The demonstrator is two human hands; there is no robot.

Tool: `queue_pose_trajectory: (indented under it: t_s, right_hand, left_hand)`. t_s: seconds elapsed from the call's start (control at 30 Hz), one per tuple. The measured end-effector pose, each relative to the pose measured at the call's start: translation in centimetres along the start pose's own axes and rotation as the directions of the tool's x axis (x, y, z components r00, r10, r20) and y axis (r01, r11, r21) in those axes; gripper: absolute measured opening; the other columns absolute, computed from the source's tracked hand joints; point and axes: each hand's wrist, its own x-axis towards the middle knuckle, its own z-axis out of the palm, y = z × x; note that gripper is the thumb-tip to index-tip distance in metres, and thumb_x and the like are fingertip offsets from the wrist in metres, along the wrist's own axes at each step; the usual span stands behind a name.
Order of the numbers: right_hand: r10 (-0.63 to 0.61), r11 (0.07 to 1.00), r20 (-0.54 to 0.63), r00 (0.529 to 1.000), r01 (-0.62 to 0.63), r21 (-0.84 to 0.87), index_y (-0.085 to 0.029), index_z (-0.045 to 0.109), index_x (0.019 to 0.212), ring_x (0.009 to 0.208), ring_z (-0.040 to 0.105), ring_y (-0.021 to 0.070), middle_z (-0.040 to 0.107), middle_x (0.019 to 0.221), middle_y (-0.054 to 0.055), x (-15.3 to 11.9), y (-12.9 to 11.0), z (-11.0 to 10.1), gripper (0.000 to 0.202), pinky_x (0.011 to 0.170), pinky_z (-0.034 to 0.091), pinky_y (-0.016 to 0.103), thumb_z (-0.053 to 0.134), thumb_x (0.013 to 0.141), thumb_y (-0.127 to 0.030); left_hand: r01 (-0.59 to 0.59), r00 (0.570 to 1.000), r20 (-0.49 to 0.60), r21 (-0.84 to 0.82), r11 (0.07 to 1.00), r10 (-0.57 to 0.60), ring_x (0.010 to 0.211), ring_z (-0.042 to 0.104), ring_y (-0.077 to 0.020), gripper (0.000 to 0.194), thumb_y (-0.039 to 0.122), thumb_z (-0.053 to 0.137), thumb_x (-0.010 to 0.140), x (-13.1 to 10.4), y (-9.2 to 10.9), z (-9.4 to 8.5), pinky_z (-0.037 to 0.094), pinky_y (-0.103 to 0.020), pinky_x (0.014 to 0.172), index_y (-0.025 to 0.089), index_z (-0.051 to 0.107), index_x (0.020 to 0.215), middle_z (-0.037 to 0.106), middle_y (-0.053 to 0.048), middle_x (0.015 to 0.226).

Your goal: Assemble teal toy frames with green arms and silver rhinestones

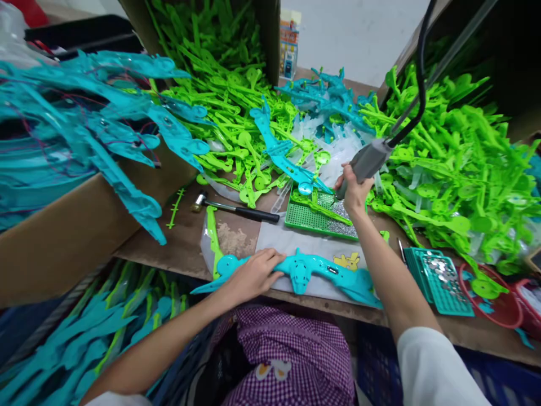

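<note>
A long blue plastic toy part [300, 270], shaped like outstretched wings with a small head in the middle, lies along the table's front edge. My left hand [256, 273] is closed over its left wing. In my right hand [355, 189] is a grey electric screwdriver [368, 160], hanging from a black cable, its lower end over a green perforated tray [296, 217]. Small silver screws [340, 225] lie in that tray, and a lime-green plastic piece rests across it. The screwdriver's tip is hidden by my hand and the pieces there.
Lime-green parts [460, 186] are heaped at the right and at the back. A cardboard box [80, 237] of blue parts stands left. A black-handled hammer [236, 210] lies mid-table. Teal trays [450, 282] and a red bowl [492, 304] sit at the right.
</note>
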Motion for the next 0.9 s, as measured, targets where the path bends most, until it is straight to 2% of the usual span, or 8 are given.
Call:
queue_pose_trajectory:
  t_s: [0.53,0.67,0.77,0.9]
  right_hand:
    - [0.004,1.000,-0.036,0.999,-0.004,-0.011,-0.022,0.059,0.073,0.034,0.047,0.0096,0.051,0.042,-0.008,0.4,1.0,-0.4,0.032,0.037,0.039,0.025,0.068,0.071,-0.052]
    - [-0.016,1.000,-0.052,0.999,0.017,0.014,-0.021,0.060,0.079,0.035,0.049,0.0108,0.050,0.043,-0.008,0.8,0.2,-0.6,0.033,0.037,0.040,0.025,0.065,0.074,-0.054]
    - [-0.036,0.998,-0.088,0.996,0.040,0.044,-0.022,0.058,0.079,0.035,0.050,0.0106,0.050,0.045,-0.008,0.0,-0.8,-0.8,0.033,0.037,0.041,0.025,0.063,0.076,-0.054]
    - [0.022,0.998,0.050,0.999,-0.025,0.056,-0.022,0.058,0.076,0.033,0.048,0.0103,0.049,0.043,-0.008,-2.0,-1.8,-0.7,0.032,0.035,0.039,0.025,0.064,0.075,-0.054]
  left_hand:
    - [-0.018,0.999,-0.031,-0.003,1.000,0.018,0.102,0.060,-0.0234,0.033,0.026,0.055,0.092,0.0,0.1,0.0,0.055,-0.041,0.087,0.015,0.054,0.123,0.061,-0.010,0.107]
    - [-0.010,1.000,-0.024,0.001,1.000,0.010,0.101,0.060,-0.0232,0.032,0.027,0.055,0.092,0.0,0.1,-0.1,0.055,-0.041,0.087,0.016,0.055,0.122,0.061,-0.010,0.106]
    - [-0.006,1.000,-0.031,0.013,1.000,0.006,0.101,0.060,-0.0239,0.032,0.028,0.055,0.092,0.0,0.0,0.1,0.055,-0.041,0.086,0.016,0.055,0.122,0.061,-0.010,0.107]
    - [0.000,1.000,-0.027,0.004,1.000,0.000,0.102,0.060,-0.0243,0.031,0.028,0.055,0.092,0.0,0.0,0.2,0.054,-0.042,0.087,0.017,0.055,0.121,0.061,-0.010,0.110]
